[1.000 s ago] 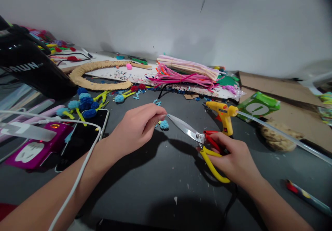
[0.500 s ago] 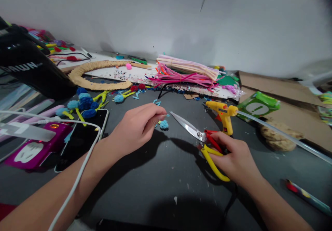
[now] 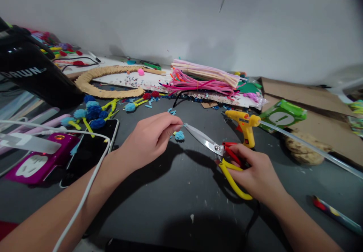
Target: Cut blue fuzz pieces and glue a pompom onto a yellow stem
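Left hand (image 3: 147, 140) pinches something too small to identify at the tip of yellow-and-red-handled steel scissors (image 3: 210, 143) gripped in the curled right hand (image 3: 255, 172); any slip could nick fingertips (image 3: 176, 126).

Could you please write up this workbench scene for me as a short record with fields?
Left hand: fingertips pinched together at the tip of the scissors; what they pinch is too small to tell
Right hand: closed on the scissors' yellow and red handles
Blades: together, pointing toward the left hand
Nearby: blue pompom, yellow glue gun, phone
Surface: dark table
Back: pink pipe cleaners
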`<state>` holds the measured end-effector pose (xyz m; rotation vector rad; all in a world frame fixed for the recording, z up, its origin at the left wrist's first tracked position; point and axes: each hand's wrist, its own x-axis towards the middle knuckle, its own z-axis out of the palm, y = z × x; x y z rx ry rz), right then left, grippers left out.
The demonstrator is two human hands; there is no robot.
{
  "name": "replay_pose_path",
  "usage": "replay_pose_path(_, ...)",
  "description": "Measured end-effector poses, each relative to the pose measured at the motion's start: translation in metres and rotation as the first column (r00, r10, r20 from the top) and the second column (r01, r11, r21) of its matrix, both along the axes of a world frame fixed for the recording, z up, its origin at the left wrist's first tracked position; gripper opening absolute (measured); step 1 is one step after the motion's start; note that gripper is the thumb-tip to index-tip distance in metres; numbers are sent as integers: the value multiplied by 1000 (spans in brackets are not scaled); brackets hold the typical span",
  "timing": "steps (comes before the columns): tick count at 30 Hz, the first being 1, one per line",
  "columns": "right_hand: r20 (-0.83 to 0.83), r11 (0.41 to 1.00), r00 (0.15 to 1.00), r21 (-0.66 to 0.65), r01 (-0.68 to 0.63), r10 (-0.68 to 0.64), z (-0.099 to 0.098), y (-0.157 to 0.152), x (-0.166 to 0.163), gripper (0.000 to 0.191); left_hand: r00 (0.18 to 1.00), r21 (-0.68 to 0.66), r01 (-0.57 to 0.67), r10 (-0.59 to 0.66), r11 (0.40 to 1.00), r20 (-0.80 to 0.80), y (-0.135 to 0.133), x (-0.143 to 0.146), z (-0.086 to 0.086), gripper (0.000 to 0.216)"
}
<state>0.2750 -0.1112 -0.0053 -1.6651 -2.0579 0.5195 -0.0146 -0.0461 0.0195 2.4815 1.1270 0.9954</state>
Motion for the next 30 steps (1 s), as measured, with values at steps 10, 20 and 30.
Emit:
replay_pose_path(10, 16, 1000, 1000, 5, -20, 20, 3, 1, -1, 21, 1000, -13, -11, 11, 1000, -16, -1, -1, -1, 16)
replay_pose_path(20, 17, 999, 1000, 39, -3, 2, 0, 1, -1, 21, 1000, 5, 8, -8, 1000, -22, 0, -1, 0, 15)
replay_pose_path(30, 42, 999, 999, 33, -28, 26, 3, 3, 0, 21, 1000, -6, 13, -13, 1000, -19, -1, -1, 0, 16)
